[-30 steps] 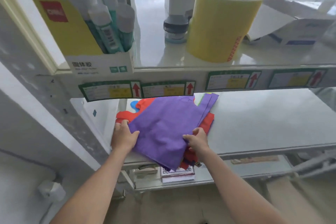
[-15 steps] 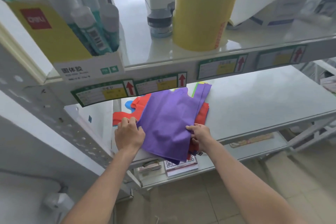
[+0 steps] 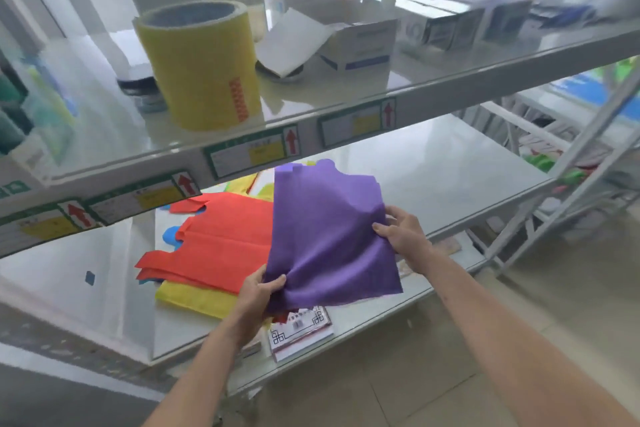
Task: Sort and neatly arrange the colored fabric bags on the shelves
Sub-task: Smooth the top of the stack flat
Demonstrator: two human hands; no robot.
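Head view, nearest first: the left hand (image 3: 258, 291) pinches the purple bag (image 3: 329, 236) at its 7 o'clock corner, thumb on top and fingers curled under. The right hand (image 3: 403, 236) pinches the bag's edge at 3 o'clock, thumb over the cloth. Between the two grips the bag hangs in the air over the front of the middle shelf (image 3: 450, 163), tilted up toward the camera. It dents and ripples where the fingers bite.

From that sag I judge it thin, soft non-woven cloth, very light, with no stiffness of its own. It should not slip, but it will fold or droop wherever it is unsupported. Two spread grips on opposite edges, as here, look the best way to keep it flat. Holding it by one corner would probably let it crumple.

At 9 o'clock of the purple bag, the red bags (image 3: 221, 246) lie flat on the shelf, stacked loosely with handles fanned toward 10 o'clock. A yellow bag (image 3: 194, 298) shows under their near edge, and a blue bag (image 3: 171, 234) peeks out at their far left. More yellow cloth lies behind, at 12 o'clock, partly hidden by the shelf above.

On that upper shelf, at 11 o'clock, stands a yellow roll (image 3: 201, 66).
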